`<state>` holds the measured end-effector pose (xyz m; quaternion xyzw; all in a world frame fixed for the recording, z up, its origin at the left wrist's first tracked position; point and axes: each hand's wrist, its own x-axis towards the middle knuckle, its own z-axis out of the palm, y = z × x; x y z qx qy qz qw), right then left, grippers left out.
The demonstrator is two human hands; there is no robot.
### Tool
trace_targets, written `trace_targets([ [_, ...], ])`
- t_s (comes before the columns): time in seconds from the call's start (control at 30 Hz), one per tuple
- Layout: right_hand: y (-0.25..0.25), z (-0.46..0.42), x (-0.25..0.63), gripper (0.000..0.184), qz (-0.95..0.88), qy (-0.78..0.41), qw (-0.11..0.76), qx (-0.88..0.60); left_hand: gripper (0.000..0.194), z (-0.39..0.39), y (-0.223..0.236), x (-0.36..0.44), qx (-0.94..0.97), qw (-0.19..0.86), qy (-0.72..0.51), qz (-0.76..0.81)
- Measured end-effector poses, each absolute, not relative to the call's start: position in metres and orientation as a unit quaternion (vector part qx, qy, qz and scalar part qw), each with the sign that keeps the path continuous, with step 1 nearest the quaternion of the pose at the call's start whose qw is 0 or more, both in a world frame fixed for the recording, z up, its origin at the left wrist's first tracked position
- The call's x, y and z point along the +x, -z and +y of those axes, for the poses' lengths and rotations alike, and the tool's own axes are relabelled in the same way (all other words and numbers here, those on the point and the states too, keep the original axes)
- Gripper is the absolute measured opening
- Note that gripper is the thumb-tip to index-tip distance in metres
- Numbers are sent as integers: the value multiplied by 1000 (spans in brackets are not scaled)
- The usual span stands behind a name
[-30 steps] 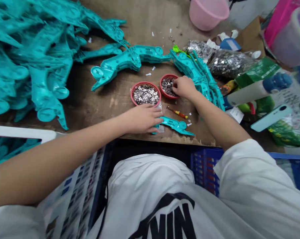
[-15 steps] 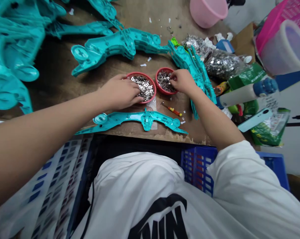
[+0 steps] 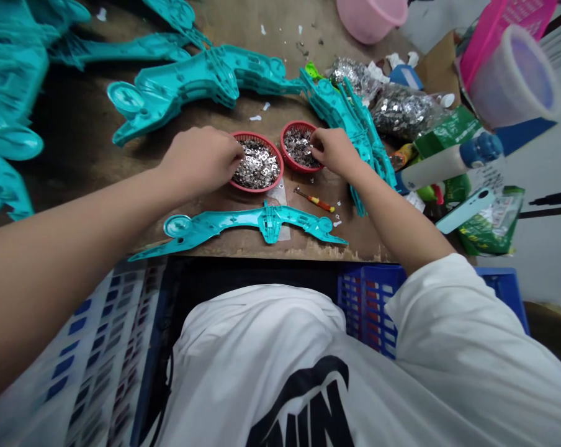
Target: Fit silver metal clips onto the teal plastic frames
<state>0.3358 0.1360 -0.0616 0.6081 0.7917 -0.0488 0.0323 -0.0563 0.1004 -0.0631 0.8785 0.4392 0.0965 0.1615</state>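
Note:
My left hand is at the left rim of the larger red basket, its fingers curled together. Silvery flat metal clips fill that basket; whatever the fingers hold is hidden. Over the smaller red basket, my right hand has thumb and forefinger pinched among small metal pieces. Anything in that pinch is too small to make out. Closer to my body, a long curved turquoise plastic part lies along the table edge. A screwdriver with a red and yellow handle lies below the smaller basket.
More turquoise parts are piled at the left and back, others right of the baskets. Bags of metal pieces, a bottle, a phone and a pink tub crowd the right. A blue crate stands below the table edge.
My left hand has drawn back to the left from over the larger basket, and its spread fingers have curled together. My right hand stays at the smaller basket. The whole view has shifted slightly.

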Motion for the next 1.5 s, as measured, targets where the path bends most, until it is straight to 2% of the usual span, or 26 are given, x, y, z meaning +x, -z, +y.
trace_targets([
  [0.13,57,139,337,42,810,40,48,584,34,90,35,-43,833,190,-35,519],
  [0.27,47,139,333,46,821,45,47,568,48,83,22,-35,822,190,-27,536],
  [0.4,22,121,325,47,819,44,25,572,55,89,26,-36,839,172,-9,516],
  [0.5,-1,83,320,46,843,74,-16,532,52,101,39,-45,844,191,-66,496],
  [0.63,-12,21,322,41,866,199,-42,457,43,117,56,-59,842,244,-147,459],
  [0.73,-2,-6,332,34,841,283,-62,457,42,123,63,-65,826,287,-180,451],
  [0.83,12,-10,345,29,778,423,-3,465,50,124,66,-67,812,332,-196,438],
  [0.93,28,-5,350,36,699,562,98,432,57,117,62,-64,797,366,-187,442],
  [1.03,42,-2,341,33,669,612,131,401,62,99,53,-55,793,376,-192,440],
  [1.17,47,-2,326,17,707,595,107,366,53,63,44,-36,840,365,-163,367],
  [1.23,44,-2,324,19,729,577,88,357,48,45,45,-27,871,361,-116,311],
  [1.33,37,-2,324,21,781,488,8,388,49,29,49,-18,894,353,-65,266],
  [1.4,36,-3,322,22,808,408,-44,422,51,24,53,-15,894,352,-65,269],
  [1.5,43,-5,314,22,829,339,-63,440,53,22,57,-14,881,368,-90,283],
])
